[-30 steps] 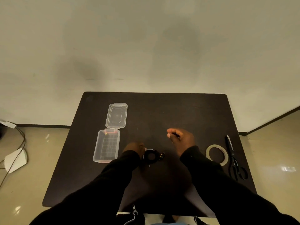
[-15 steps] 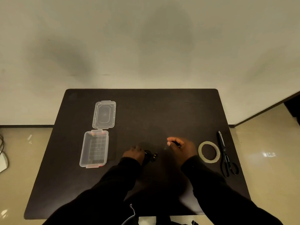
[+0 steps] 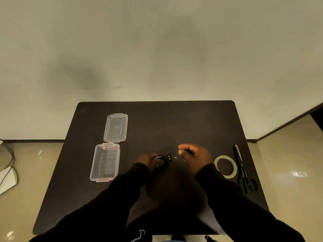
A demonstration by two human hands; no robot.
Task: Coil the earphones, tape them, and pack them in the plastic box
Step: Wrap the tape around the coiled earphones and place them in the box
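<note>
My left hand (image 3: 146,160) grips a small black coil of earphones (image 3: 163,160) near the middle of the dark table (image 3: 174,123). My right hand (image 3: 194,155) is just right of the coil, fingers curled around something thin and dark, probably the cable's free end. A clear plastic box (image 3: 104,162) lies open to the left, its hinged lid (image 3: 115,128) folded flat behind it. A roll of tape (image 3: 225,166) lies right of my right hand.
Black scissors (image 3: 243,169) lie beside the tape roll near the table's right edge. On the floor at the left are a white device (image 3: 7,179) and a dark cable (image 3: 10,154). A pale wall rises behind the table.
The camera view has shifted a little. My left hand has closed further over the coil, hiding most of the ring. My right hand stays curled to its right.
</note>
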